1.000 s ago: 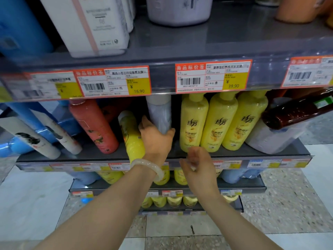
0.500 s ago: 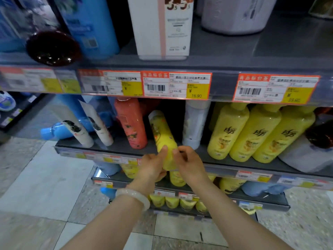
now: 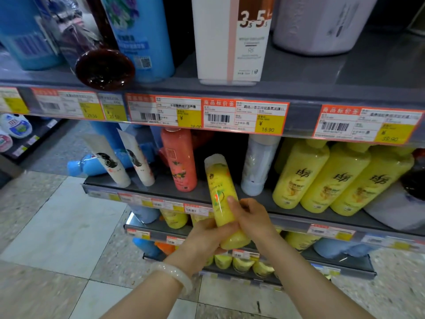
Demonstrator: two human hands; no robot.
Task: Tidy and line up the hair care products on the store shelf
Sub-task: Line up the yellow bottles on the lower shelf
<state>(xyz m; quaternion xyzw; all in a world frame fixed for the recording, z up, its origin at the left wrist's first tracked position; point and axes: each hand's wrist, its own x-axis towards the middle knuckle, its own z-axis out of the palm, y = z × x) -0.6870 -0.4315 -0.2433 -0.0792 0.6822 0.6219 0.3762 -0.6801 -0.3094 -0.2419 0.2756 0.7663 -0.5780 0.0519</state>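
Moved: since half a second ago the slim yellow clear-plastic bottle [image 3: 222,199] has come off the middle shelf; its base, then at the shelf edge, now hangs out in front of it at lower centre, and both hands have closed further round it.
Left hand [image 3: 202,238]: nearest the viewer, a pale bangle [image 3: 177,276] on the wrist, fingers curled under and round the bottle's lower end.
Right hand [image 3: 250,217]: wrapped round the bottle from the right, one fingertip lying on its label.
Bottle: tilted, cap leaning up and left towards the dark gap in the row.
Gap: at centre frame, between the upright coral-red plastic bottle [image 3: 180,162] and the pale white cylindrical bottle [image 3: 258,166].
Row to the right: three fat yellow pump bottles [image 3: 335,178] stand side by side, fronts out.
Far left: two white squeeze tubes [image 3: 122,160] lean, and a blue bottle [image 3: 92,163] lies on its side behind them.
Shelf: grey metal shelf [image 3: 296,218] with price tags along its lip.
Doing it well: I'd say turn the label outward, bring the bottle upright before it goes in, set the base flat in the gap, level with its neighbours' fronts, without nudging the coral one.
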